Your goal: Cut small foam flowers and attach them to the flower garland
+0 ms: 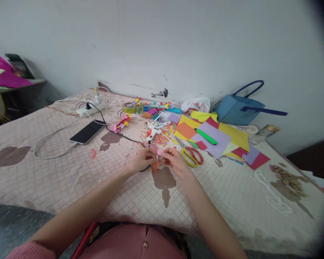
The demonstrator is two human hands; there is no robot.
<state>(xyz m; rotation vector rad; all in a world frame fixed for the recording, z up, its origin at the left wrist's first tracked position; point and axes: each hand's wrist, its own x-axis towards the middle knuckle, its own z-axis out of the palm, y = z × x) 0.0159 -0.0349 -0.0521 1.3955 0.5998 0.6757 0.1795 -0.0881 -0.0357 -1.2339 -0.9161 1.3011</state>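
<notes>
I see a dusty-pink top [118, 244] with a small, pale, round button [145, 244] at the front and a finely ribbed left sleeve [32, 250]; the left hand [142, 159] and right hand [176, 162] are bare.

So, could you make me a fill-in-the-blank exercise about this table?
1. The white tool beyond the left hand and right hand is a glue ____.
2. The scissors have one red handle and one ____ handle.
3. The marker on the lilac paper is ____.

Missing words: gun; yellow; green.
</notes>
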